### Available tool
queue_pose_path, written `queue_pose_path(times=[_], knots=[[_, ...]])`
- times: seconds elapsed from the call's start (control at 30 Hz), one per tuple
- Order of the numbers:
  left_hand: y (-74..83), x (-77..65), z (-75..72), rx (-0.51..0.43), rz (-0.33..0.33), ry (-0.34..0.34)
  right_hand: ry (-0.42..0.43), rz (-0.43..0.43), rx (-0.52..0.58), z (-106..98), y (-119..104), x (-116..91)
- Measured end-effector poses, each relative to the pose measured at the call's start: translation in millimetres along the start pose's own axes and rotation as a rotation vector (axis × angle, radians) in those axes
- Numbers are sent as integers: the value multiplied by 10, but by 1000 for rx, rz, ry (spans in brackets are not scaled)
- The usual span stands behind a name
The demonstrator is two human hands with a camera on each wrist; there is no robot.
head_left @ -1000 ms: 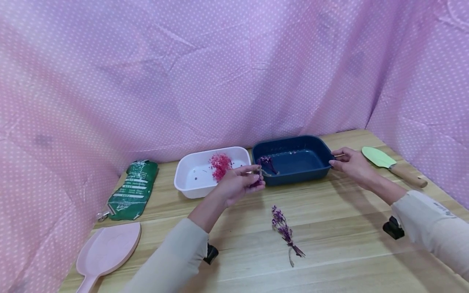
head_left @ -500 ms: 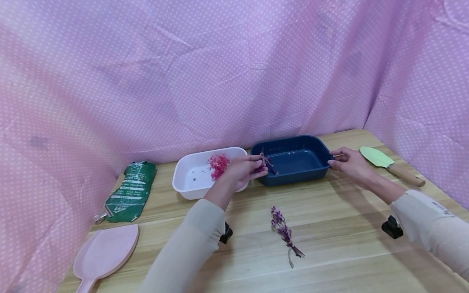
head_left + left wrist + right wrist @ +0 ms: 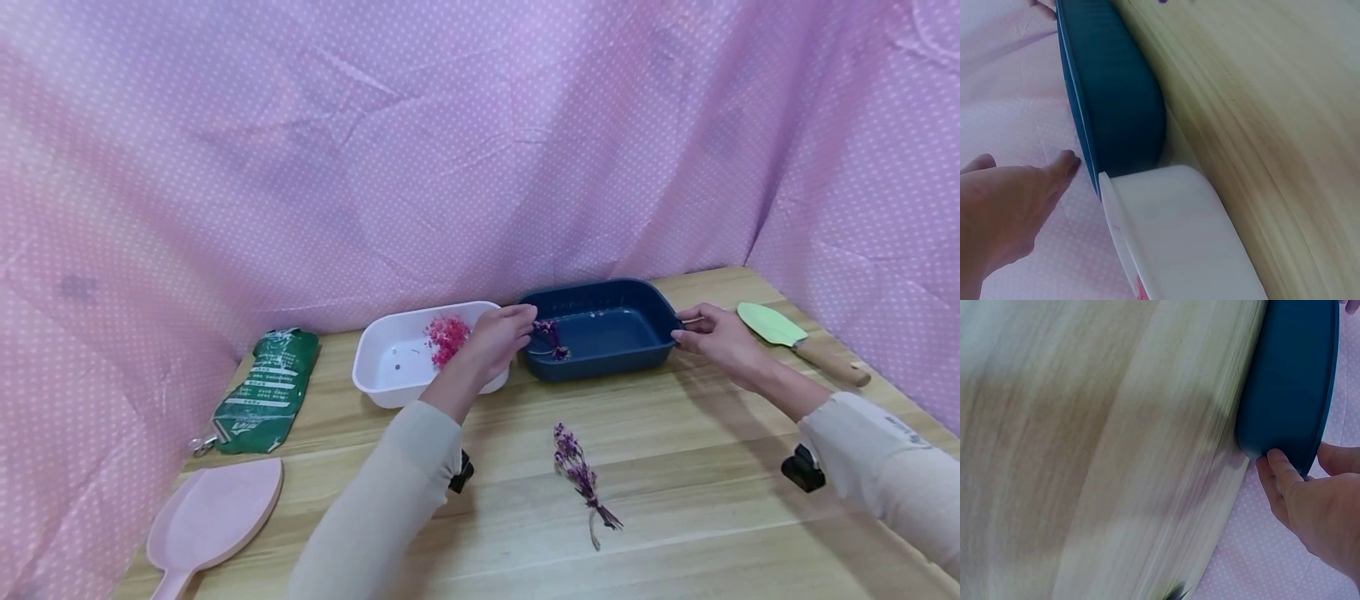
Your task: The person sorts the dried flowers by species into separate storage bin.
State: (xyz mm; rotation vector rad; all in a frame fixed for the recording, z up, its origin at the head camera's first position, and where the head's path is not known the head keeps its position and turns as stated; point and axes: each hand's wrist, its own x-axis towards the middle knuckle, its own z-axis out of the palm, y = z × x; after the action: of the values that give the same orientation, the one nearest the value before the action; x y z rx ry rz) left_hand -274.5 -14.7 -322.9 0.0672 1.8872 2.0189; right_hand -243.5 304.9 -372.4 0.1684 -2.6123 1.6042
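Observation:
My left hand (image 3: 493, 340) hovers over the gap between the white tub (image 3: 401, 395) and the dark blue tub (image 3: 607, 363). Its fingers are fairly straight and hold nothing; the left wrist view shows the hand (image 3: 1013, 209) apart from both rims. Purple dried flowers (image 3: 551, 335) lie inside the blue tub at its left end. With thumb and fingers, my right hand (image 3: 722, 337) grips that tub's right end, as the right wrist view also shows. A tied bunch of purple dried flowers (image 3: 577, 468) lies on the table in front. Pinkish-red dried flowers (image 3: 448, 337) sit in the white tub.
A green packet (image 3: 270, 392) lies at the left, behind a pink scoop (image 3: 217, 508). To the right of my right hand is a light green trowel (image 3: 772, 323) with a wooden handle. Pink dotted cloth (image 3: 450, 167) hangs behind the wooden table (image 3: 675, 500).
My left hand has carried a purple flower bunch into the blue tub's left end, let go of it and drawn its fingers up. The right hand has kept its hold on the tub.

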Motion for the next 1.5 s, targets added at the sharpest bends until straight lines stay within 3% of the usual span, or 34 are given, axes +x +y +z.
queue_pose_path(times=[0.13, 0.23, 0.3, 0.43, 0.67, 0.87, 0.97, 1.2, 1.5], knots=[[-71, -153, -43, 227, 102, 16, 1, -7, -8, 1, 28, -5], [-157, -285, -59, 381, 140, 25, -1, -9, -14, 2, 38, -21], [-209, -370, -75, 365, 138, -1, -2, -8, -16, 6, 44, -29], [-283, -550, -130, 215, 109, -44, -6, -2, -9, 13, 51, -30], [-436, -896, -247, 30, 14, -38, -4, -12, -1, 14, 20, -17], [-559, -1164, -259, 11, -69, 22, -13, -13, -2, 15, 4, 1], [-625, -1268, -209, 5, -89, 18, -17, -13, 7, 16, 7, 11], [-722, -1368, -54, -65, -152, -55, -14, -15, 1, 20, 5, 12], [-862, -1323, 113, -9, -256, -82, -15, -7, -30, 2, 2, -10]])
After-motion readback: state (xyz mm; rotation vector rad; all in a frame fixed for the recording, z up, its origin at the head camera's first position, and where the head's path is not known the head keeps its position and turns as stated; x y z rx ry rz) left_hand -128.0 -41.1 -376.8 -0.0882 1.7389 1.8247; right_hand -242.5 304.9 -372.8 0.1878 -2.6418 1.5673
